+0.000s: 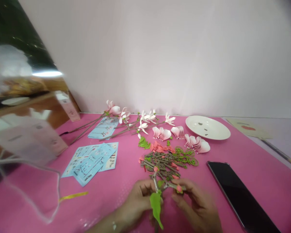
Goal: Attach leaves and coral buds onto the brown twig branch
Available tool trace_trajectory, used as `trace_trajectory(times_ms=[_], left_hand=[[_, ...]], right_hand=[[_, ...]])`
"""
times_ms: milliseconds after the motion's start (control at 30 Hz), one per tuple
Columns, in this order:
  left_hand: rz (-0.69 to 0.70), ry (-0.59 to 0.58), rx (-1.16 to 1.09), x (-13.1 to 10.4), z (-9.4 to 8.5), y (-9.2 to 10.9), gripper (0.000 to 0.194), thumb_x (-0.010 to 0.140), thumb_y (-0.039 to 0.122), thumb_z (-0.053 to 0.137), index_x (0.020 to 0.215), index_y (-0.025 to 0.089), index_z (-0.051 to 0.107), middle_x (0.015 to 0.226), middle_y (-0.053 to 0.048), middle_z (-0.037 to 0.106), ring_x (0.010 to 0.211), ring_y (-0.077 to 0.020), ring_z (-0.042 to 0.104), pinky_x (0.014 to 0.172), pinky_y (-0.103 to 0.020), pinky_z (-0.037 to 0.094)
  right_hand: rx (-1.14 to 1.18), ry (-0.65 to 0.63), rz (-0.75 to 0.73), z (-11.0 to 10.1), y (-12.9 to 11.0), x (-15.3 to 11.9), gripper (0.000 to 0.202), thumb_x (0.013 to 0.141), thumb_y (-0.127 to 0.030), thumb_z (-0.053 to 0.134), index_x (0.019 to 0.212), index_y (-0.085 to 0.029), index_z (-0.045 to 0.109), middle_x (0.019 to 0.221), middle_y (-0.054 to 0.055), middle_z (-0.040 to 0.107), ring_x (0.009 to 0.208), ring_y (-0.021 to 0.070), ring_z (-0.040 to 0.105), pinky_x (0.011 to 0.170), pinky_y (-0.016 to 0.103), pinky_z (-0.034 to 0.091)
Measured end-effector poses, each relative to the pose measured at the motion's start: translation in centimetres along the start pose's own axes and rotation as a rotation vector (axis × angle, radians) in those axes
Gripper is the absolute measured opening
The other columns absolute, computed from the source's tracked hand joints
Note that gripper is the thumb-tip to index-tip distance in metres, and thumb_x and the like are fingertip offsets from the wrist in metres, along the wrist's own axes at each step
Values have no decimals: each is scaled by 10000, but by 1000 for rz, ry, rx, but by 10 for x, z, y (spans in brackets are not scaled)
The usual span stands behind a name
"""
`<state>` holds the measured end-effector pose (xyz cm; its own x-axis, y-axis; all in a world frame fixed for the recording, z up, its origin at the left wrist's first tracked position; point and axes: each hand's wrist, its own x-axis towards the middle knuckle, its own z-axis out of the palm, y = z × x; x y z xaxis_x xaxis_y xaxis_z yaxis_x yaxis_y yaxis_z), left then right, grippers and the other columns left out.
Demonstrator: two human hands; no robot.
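Observation:
Near the front edge of the pink table, both hands hold one toy flower branch point(156, 184). It forks, with a green leaf hanging down and coral buds on its arms. My left hand point(138, 202) is closed round the stem below the fork. With thumb and fingers, my right hand point(196, 202) pinches the right arm of the branch by its coral bud. Just beyond the hands lies a pile of brown stem pieces point(162, 163), mixed with coral parts point(157, 147), green leaves point(143, 143) and curly green pieces point(191, 157).
Pink petals point(197, 144) sit in rows behind the pile. Finished-looking flower stems point(123, 131) lie further back. A white plate point(223, 133) holds small bits. A phone point(240, 197) is at right; blue instruction sheets point(92, 161), boxes point(68, 106) and a white cord point(57, 194) are at left.

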<state>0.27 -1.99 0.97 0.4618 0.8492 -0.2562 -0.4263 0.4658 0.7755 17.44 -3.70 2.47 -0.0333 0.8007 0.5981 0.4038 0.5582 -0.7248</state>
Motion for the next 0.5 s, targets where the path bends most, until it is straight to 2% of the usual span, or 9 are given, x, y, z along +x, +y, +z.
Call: trace_trajectory(times_ms=[67, 167, 267, 333, 433, 500], left_hand=[[-21, -33, 15, 0, -1, -1, 325, 446, 210, 897, 531, 133, 592, 440, 43, 567, 358, -32, 429, 371, -139, 311], [-36, -68, 37, 0, -2, 0, 275, 445, 145, 878, 543, 132, 621, 453, 39, 575, 370, -46, 451, 386, -154, 332], [-2, -83, 63, -2, -5, 0, 161, 570, 195, 807, 587, 116, 667, 507, -8, 628, 416, -83, 518, 420, -181, 376], [56, -73, 68, -1, -8, 0, 168, 670, 259, 719, 609, 107, 681, 506, -24, 630, 415, -98, 522, 416, -195, 371], [182, -6, 49, 1, -13, -1, 221, 783, 285, 612, 648, 121, 670, 454, 26, 554, 370, -56, 425, 398, -177, 307], [233, 27, 36, 3, -16, 0, 182, 831, 269, 589, 740, 136, 673, 473, 57, 518, 374, -38, 383, 397, -163, 285]], right_hand=[[6, -23, -36, -1, -2, 3, 151, 799, -161, 656, 932, -230, 672, 770, 10, 727, 667, 159, 706, 599, 205, 575], [73, -49, -54, -2, -5, 5, 135, 804, -124, 624, 884, -226, 660, 691, -16, 683, 597, 138, 671, 546, 201, 543], [101, -68, -32, -2, -4, 2, 141, 808, -116, 613, 892, -222, 655, 686, -17, 663, 590, 136, 651, 541, 216, 526], [126, -78, 10, -1, -3, -1, 145, 818, -121, 609, 898, -233, 654, 698, -18, 661, 601, 137, 642, 555, 226, 518], [168, -91, 50, 0, -1, -4, 174, 829, -114, 601, 909, -258, 657, 708, -27, 666, 610, 135, 631, 570, 231, 499], [176, -108, 28, 0, 0, -5, 197, 831, -103, 597, 926, -264, 660, 719, -24, 679, 620, 140, 634, 583, 238, 496]])
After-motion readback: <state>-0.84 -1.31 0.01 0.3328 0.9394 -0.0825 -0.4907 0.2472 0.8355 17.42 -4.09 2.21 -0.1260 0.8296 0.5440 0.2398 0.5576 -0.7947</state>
